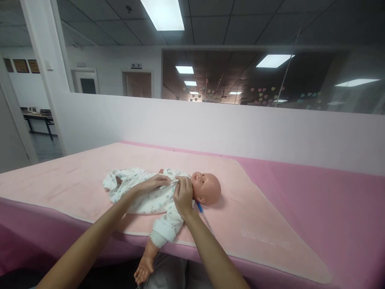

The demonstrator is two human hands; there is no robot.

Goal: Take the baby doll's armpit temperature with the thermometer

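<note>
A baby doll lies on its back on the pink table mat, head to the right. It wears a white baby gown with small prints. At the upper chest, my left hand lies low over the cloth, its fingertips pinching the gown's front edge. Close beside it, below the doll's chin, my right hand has its fingers curled on the gown near the collar. The exact grip of both fingertips is partly hidden. One doll arm hangs over the table's near edge, its sleeve on.
A light pink mat covers much of the darker pink padded table. A blue-ended clear strip lies by the doll's shoulder. A white half wall with glass above borders the far side. A side table stands at far left.
</note>
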